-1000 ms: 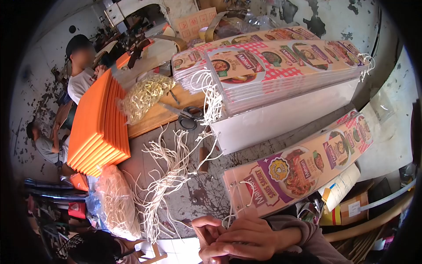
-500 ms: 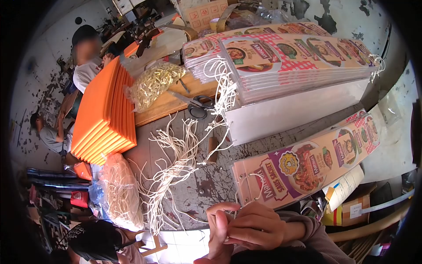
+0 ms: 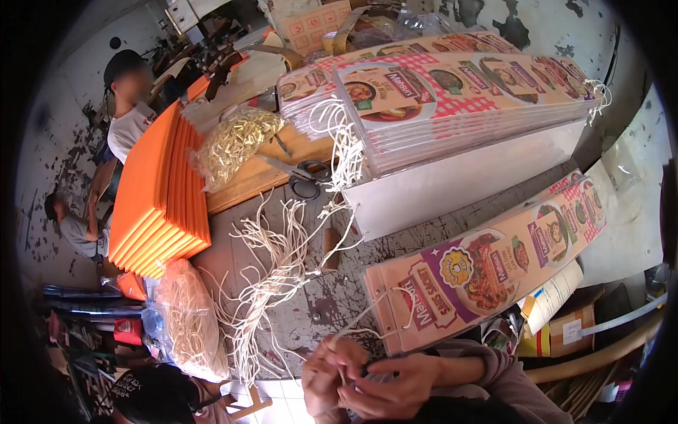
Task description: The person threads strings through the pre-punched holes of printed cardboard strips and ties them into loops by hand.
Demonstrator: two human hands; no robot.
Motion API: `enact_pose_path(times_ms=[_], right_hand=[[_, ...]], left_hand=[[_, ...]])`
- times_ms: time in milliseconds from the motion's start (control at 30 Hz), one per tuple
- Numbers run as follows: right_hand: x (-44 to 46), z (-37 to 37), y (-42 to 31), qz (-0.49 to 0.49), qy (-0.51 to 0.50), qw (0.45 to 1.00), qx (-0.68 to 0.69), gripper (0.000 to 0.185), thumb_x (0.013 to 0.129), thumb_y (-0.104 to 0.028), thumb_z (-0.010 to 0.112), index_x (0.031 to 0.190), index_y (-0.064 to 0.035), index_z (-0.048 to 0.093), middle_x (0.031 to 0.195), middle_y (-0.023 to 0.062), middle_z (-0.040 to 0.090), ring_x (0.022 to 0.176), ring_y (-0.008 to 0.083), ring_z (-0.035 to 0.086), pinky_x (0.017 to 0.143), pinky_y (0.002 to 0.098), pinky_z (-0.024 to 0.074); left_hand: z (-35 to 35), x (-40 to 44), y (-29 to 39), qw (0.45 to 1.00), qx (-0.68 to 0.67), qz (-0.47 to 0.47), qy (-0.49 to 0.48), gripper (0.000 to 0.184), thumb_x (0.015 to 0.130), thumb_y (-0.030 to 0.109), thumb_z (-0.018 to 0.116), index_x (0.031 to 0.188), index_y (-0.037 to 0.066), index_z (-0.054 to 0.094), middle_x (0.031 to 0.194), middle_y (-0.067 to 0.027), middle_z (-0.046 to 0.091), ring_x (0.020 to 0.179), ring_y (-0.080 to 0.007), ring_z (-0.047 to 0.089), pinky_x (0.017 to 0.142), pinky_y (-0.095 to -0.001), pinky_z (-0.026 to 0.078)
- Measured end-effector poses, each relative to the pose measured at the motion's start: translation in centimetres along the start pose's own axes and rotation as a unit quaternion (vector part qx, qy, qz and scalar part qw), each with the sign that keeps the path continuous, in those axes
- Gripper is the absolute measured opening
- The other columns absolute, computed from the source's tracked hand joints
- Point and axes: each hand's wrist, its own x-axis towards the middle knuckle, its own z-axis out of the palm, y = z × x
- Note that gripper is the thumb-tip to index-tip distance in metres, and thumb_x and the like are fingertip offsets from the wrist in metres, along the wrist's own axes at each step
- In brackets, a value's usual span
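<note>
My left hand [image 3: 328, 373] and my right hand [image 3: 397, 385] are close together at the near table edge. Both have their fingers closed on a white cord [image 3: 361, 315], partly hidden between the fingertips. The cord runs to the punched end of a long printed food banner in clear plastic [image 3: 487, 275], which lies to the right and above my hands. A loop of cord passes through its holes. Left of the banner a loose bundle of white cords [image 3: 265, 283] is spread over the scratched table [image 3: 332, 297].
Behind stands a tall stack of corded printed banners [image 3: 466, 106]. Scissors [image 3: 305, 180] and a bag of gold-coloured metal pieces [image 3: 236, 145] lie on a wooden board. At left are orange folded pieces [image 3: 159, 205] and a bag of cord [image 3: 189, 318]. Other people sit at left.
My hands have moved down and left, drawing the cord out from the banner's end, so its strands now stretch visibly toward my fingers. The whole view has shifted slightly.
</note>
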Motion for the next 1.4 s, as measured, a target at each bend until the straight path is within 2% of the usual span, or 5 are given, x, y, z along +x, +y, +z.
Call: enact_pose_path(times_ms=[167, 367, 500, 800, 1400], right_hand=[[0.6, -0.2, 0.8, 0.364, -0.006, 0.884, 0.293, 0.014, 0.075, 0.0, 0.059, 0.088, -0.002, 0.054, 0.105, 0.0134, 0.059, 0.103, 0.0255, 0.056, 0.083, 0.0376, 0.0434], [-0.2, 0.6, 1.1, 0.404, -0.05, 0.881, 0.241, 0.008, 0.078, -0.006, 0.061, 0.082, -0.0052, 0.054, 0.092, 0.0079, 0.062, 0.076, 0.0234, 0.056, 0.077, 0.0348, 0.0398], [0.4, -0.3, 2.2, 0.454, -0.054, 0.832, 0.315, 0.009, 0.081, -0.007, 0.06, 0.087, -0.0038, 0.054, 0.082, 0.0053, 0.057, 0.07, 0.0198, 0.053, 0.07, 0.0306, 0.0392], [0.7, -0.2, 2.1, 0.546, 0.121, 0.642, 0.525, 0.015, 0.082, -0.002, 0.059, 0.096, -0.0003, 0.053, 0.083, 0.0043, 0.056, 0.077, 0.0108, 0.053, 0.069, 0.0249, 0.0412], [1.6, -1.1, 4.3, 0.426, -0.127, 0.829, 0.34, 0.024, 0.08, -0.005, 0.061, 0.103, -0.0056, 0.054, 0.082, 0.0089, 0.056, 0.072, 0.0253, 0.054, 0.061, 0.0337, 0.0391]], left_hand=[[0.9, -1.5, 1.1, 0.918, 0.267, -0.221, 0.195, 0.014, 0.083, 0.009, 0.055, 0.084, -0.004, 0.052, 0.076, -0.0118, 0.053, 0.074, -0.018, 0.054, 0.067, -0.0261, 0.046], [0.5, 1.3, 2.5, 0.637, 0.669, 0.375, -0.075, 0.013, 0.08, 0.012, 0.049, 0.082, 0.001, 0.056, 0.081, -0.0138, 0.057, 0.064, -0.0281, 0.053, 0.064, -0.0385, 0.043], [1.3, 2.2, 2.4, 0.62, 0.654, 0.419, -0.114, 0.003, 0.077, 0.004, 0.054, 0.08, 0.004, 0.054, 0.083, -0.0126, 0.057, 0.067, -0.0255, 0.052, 0.062, -0.04, 0.043], [1.7, 1.3, 0.6, 0.692, 0.635, 0.34, -0.049, 0.022, 0.071, 0.001, 0.063, 0.089, 0.011, 0.056, 0.091, -0.0119, 0.053, 0.082, -0.0284, 0.053, 0.068, -0.0402, 0.044], [1.9, 1.8, -0.1, 0.878, 0.439, 0.182, 0.059, 0.028, 0.087, 0.004, 0.048, 0.113, 0.0, 0.037, 0.103, -0.0115, 0.045, 0.09, -0.016, 0.047, 0.08, -0.0277, 0.039]])
